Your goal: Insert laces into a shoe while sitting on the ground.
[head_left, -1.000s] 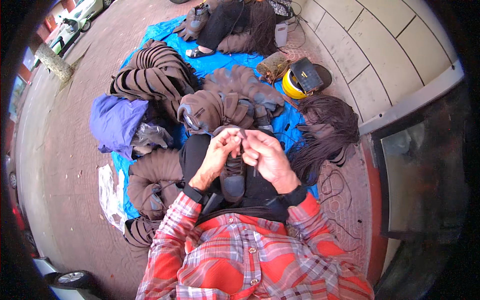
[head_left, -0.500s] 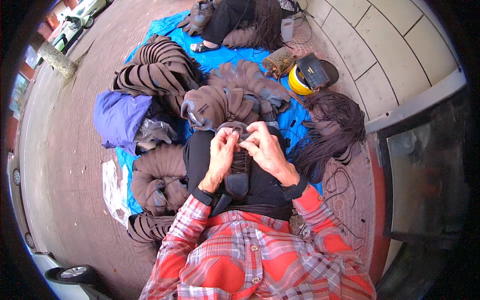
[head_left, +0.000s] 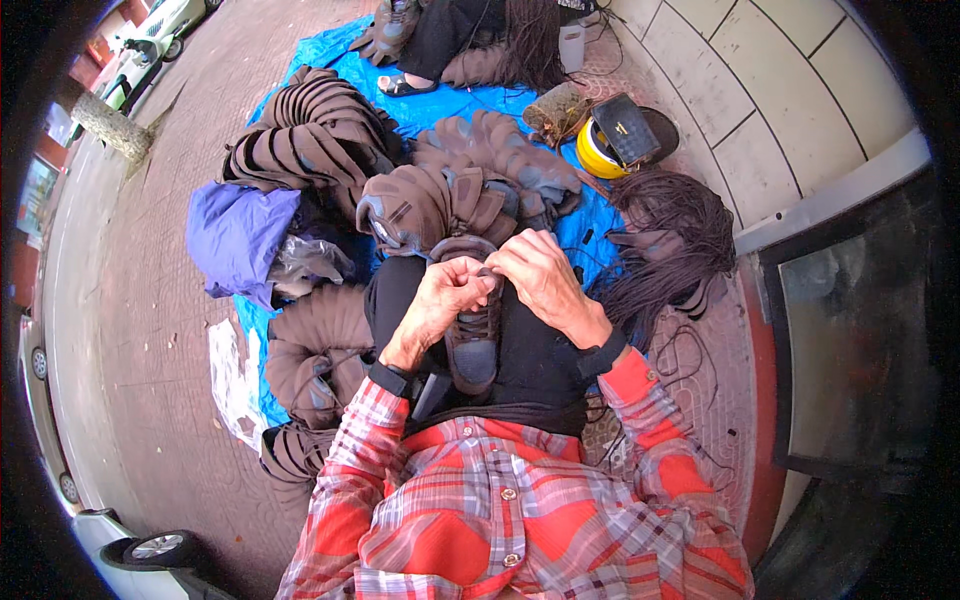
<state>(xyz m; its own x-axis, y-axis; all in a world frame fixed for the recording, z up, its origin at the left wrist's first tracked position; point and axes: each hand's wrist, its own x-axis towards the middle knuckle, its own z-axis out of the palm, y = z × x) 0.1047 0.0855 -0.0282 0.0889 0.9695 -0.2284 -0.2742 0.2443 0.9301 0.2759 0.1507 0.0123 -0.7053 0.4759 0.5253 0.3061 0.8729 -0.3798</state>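
Observation:
A dark brown and grey-blue shoe upper point(head_left: 472, 360) lies lengthwise on my lap, its toe toward me. Crossed laces run over its front, and its collar opens beyond my fingers. My left hand point(head_left: 452, 292) is closed in a pinch on the shoelace at the upper's top eyelets. My right hand point(head_left: 542, 280) pinches the lace from the other side, its fingertips meeting those of the left. Between the fingertips, most of the lace is hidden. Past my knees a row of stacked brown shoe uppers point(head_left: 425, 210) lies on a blue tarp point(head_left: 425, 118).
To the right lies a heap of dark shoelaces point(head_left: 668, 230). Behind it stand a yellow bucket point(head_left: 596, 152) with a black box point(head_left: 624, 130) on it and a wooden log point(head_left: 556, 110). A purple cloth bundle point(head_left: 240, 230) sits left. Another person's sandalled foot point(head_left: 405, 84) is at the far edge.
My right hand has turned, and its raised fingers have closed down toward the left fingertips. My left hand has shifted slightly, while the shoe upper stays on my lap.

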